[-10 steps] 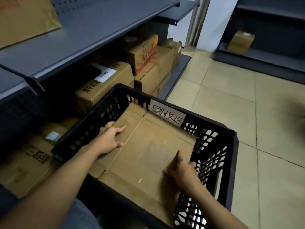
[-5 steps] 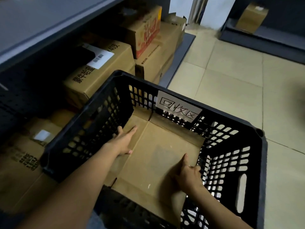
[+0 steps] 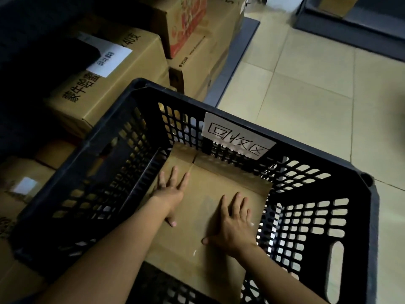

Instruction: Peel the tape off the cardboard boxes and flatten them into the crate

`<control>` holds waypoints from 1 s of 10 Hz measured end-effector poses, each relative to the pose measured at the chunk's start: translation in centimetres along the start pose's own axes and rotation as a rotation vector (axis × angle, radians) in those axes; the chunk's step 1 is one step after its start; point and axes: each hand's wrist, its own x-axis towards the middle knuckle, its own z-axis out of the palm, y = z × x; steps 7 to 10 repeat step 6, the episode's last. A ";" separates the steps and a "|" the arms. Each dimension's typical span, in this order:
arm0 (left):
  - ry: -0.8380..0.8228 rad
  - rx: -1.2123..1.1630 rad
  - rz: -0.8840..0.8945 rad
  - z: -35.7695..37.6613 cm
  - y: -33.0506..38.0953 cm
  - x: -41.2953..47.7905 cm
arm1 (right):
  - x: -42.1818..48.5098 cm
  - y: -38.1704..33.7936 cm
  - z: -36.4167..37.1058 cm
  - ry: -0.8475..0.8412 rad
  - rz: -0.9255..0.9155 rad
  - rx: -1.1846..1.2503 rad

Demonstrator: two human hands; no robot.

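Observation:
A flattened brown cardboard box (image 3: pixel 203 216) lies deep inside the black perforated plastic crate (image 3: pixel 341 163), near its bottom. Both my arms reach down into the crate. My left hand (image 3: pixel 172 189) presses flat on the cardboard's left part, fingers spread and straight. My right hand (image 3: pixel 233 222) presses flat on its right part, fingers spread, thumb out to the left. A white handwritten label (image 3: pixel 237 136) sticks to the crate's far wall.
Several closed cardboard boxes (image 3: pixel 114 84) are stacked on the low dark shelf left of and behind the crate, one with a barcode sticker (image 3: pixel 109 57). Beige tiled floor (image 3: pixel 306 88) stretches to the right. Another dark shelf base (image 3: pixel 355 18) stands at the far right.
The cardboard has sunk from near the rim down into the crate. Both hands have gone down with it, and my right hand has changed from gripping its edge to lying flat.

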 end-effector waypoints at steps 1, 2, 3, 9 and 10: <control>0.034 0.033 -0.020 0.5 0.5 0.6 | 0.5 0.2 0.6 0.020 -0.002 0.013; 0.047 0.059 -0.017 0.8 0.3 1.0 | 0.7 0.1 1.0 0.034 0.008 0.022; 0.067 0.068 -0.018 1.1 0.1 1.2 | 0.9 0.0 1.0 0.047 0.010 0.027; 0.136 -0.021 -0.042 0.2 0.6 -2.0 | 0.0 0.0 -3.0 0.011 0.012 -0.019; 0.136 -0.021 -0.042 0.2 0.6 -2.0 | 0.0 0.0 -3.0 0.011 0.012 -0.019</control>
